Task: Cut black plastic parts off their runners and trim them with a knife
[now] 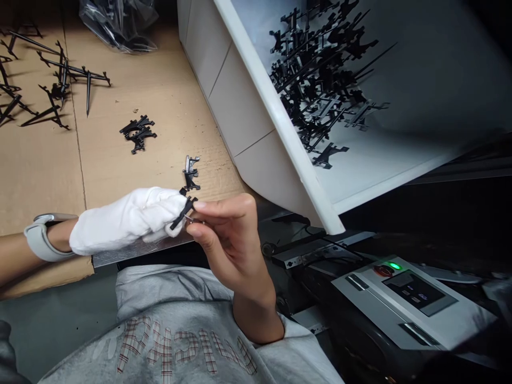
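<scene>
My left hand (pixel 134 218), in a white glove, grips a small black plastic part (pixel 183 212) at its fingertips, over the table's near edge. Bare, my right hand (pixel 232 240) meets it from the right, index fingertip against the part and thumb just below. Between that thumb and finger shows a small metal tool (pixel 195 220), mostly hidden by the hand, its tip at the part. Just beyond my left fingertips lie a couple of similar black parts (pixel 191 172) on the cardboard. A small cluster of black parts (pixel 138 132) rests farther off.
Black sprue frames (pixel 60 80) are spread at the far left of the cardboard-covered table (pixel 116 165). A clear plastic bag (pixel 120 24) sits at the back. On the right stands a white bin (pixel 280 117) holding many black parts (pixel 320 69); below it is a control box (pixel 412 298) with a green light.
</scene>
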Motion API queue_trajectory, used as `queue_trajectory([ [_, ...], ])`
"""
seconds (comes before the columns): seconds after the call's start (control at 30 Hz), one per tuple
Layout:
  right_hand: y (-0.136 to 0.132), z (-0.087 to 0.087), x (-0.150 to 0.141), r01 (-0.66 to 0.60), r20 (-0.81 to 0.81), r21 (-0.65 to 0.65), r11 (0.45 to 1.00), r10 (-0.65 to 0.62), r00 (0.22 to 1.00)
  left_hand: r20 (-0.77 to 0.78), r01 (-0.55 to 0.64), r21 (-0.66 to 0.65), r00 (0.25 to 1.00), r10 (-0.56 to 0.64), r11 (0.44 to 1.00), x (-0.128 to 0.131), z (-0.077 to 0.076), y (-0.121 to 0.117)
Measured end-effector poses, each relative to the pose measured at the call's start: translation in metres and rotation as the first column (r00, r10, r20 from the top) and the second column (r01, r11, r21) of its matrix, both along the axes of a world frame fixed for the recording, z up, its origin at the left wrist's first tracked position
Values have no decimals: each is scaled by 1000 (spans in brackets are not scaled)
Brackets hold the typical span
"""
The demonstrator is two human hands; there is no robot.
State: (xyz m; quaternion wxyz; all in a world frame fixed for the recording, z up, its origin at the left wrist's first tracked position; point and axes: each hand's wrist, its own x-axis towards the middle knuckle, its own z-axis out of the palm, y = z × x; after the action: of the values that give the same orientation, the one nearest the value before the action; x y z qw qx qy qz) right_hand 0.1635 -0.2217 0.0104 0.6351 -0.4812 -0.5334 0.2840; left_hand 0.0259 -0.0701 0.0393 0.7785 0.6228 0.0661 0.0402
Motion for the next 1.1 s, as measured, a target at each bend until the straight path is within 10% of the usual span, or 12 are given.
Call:
queue_trajectory([
  [1.1,3,-1,-5,-14,-105,9,1000,15,994,-95,-56,74,994,63,996,4,10,-1],
])
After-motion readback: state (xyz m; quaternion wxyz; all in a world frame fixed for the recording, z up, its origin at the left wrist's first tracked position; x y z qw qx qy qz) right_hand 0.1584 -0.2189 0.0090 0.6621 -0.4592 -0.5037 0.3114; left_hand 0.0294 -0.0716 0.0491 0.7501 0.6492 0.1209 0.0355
